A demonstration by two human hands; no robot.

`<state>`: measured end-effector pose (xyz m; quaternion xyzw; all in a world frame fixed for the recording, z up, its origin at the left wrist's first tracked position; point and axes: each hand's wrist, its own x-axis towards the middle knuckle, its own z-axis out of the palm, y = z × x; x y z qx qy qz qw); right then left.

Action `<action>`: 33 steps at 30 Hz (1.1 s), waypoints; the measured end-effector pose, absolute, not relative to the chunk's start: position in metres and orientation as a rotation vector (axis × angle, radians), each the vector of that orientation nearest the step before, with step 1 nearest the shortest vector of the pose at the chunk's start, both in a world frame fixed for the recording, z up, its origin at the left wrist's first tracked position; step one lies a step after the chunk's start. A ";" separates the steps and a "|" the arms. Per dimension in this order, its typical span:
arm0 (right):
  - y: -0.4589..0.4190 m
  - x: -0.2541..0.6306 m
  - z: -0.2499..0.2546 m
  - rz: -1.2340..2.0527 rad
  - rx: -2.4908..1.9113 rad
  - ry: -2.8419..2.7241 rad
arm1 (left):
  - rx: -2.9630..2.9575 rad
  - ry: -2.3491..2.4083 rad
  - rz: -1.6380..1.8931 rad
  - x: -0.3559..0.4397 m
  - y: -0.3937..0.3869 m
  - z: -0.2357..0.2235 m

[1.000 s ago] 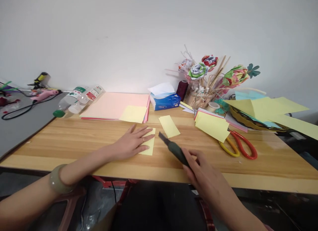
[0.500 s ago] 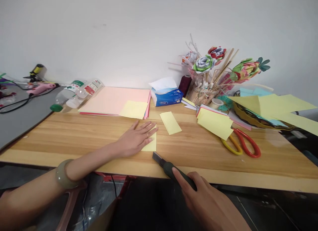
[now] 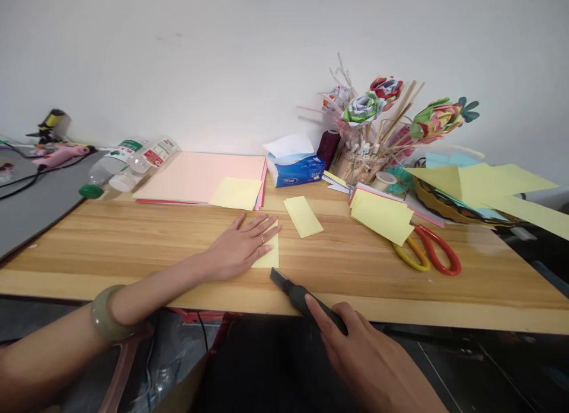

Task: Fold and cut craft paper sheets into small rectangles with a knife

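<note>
My left hand [image 3: 240, 247] lies flat with spread fingers on a small yellow sheet of paper [image 3: 270, 256], covering most of it. In my right hand [image 3: 360, 348] is a dark green utility knife [image 3: 306, 300], its handle wrapped by the fingers. The blade tip is just below the sheet's lower right corner, near the table's front edge. Two or more cut yellow paper slips [image 3: 303, 216] lie stacked to the right of my left hand. Further right, more yellow slips [image 3: 381, 216] partly cover a pair of scissors [image 3: 438, 253] with red and yellow handles.
Pink paper sheets [image 3: 186, 176] are stacked at the back, beside a blue tissue pack [image 3: 296, 171]. Plastic bottles [image 3: 106, 169] and a pink glue gun [image 3: 62, 156] lie at the left. Paper flowers [image 3: 364, 109] in a holder and a basket of paper [image 3: 440, 201] stand at the right.
The view has shifted slightly. My left hand stays on the sheet, and the knife's tip has moved slightly left relative to the sheet's corner.
</note>
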<state>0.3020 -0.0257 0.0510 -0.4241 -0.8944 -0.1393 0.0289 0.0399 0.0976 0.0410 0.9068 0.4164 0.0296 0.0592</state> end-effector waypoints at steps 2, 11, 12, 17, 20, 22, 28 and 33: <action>-0.025 0.301 0.052 -0.432 -1.317 -2.763 | 2.754 1.258 0.093 0.040 0.097 0.041; -0.028 0.296 0.060 -0.479 -1.359 -2.803 | 2.772 1.288 0.014 0.044 0.097 0.044; -0.029 0.295 0.060 -0.487 -1.362 -2.805 | 2.774 1.291 0.009 0.044 0.097 0.044; -0.028 0.292 0.061 -0.466 -1.376 -2.794 | 2.780 1.287 0.037 0.043 0.097 0.043; -0.027 0.292 0.062 -0.472 -1.381 -2.779 | 2.770 1.288 0.017 0.044 0.097 0.043; -0.027 0.292 0.062 -0.470 -1.372 -2.771 | 2.768 1.288 0.020 0.044 0.097 0.044; -0.025 0.291 0.064 -0.471 -1.363 -2.786 | 2.765 1.285 0.013 0.044 0.097 0.046; -0.023 0.289 0.063 -0.495 -1.378 -2.800 | 2.761 1.293 -0.027 0.045 0.097 0.046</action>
